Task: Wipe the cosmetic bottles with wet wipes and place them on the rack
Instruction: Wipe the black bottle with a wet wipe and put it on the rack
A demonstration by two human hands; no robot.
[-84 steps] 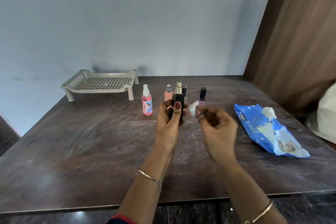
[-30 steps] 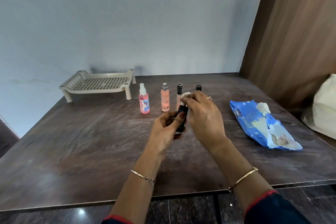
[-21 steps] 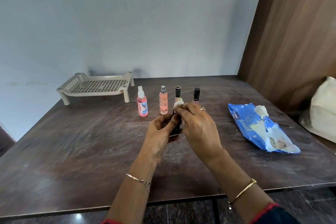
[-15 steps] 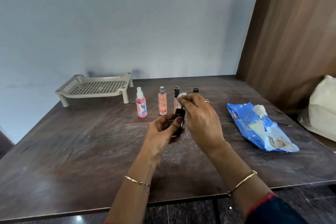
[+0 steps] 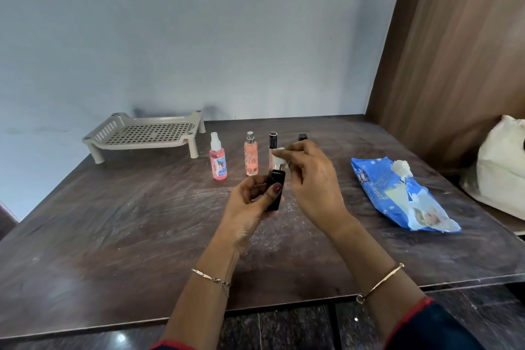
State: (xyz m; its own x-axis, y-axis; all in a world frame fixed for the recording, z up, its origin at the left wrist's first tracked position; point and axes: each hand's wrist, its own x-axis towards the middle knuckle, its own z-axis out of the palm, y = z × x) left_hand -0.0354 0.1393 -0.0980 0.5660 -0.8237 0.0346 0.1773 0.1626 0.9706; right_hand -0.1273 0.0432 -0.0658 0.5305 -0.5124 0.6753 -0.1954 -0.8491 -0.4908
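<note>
Closing in since the earliest frame, the right hand (image 5: pixel 312 182) now pinches a wipe (image 5: pixel 279 155) against the silver top of the black bottle (image 5: pixel 277 187). The left hand (image 5: pixel 250 207) grips that bottle upright at frame centre, over the table (image 5: pixel 113 236). Behind stand a pink spray (image 5: pixel 218 162), a peach bottle (image 5: pixel 251 158) and a capped tube (image 5: pixel 273 140). The rack (image 5: pixel 147 133) sits at upper left and the wipes pack (image 5: pixel 397 199) lies at right.

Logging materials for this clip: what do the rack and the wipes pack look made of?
Rack: likely moulded beige plastic, matt, with a perforated grid top. Wipes pack: thin glossy blue plastic film, judging by its crinkles and sheen.
</note>
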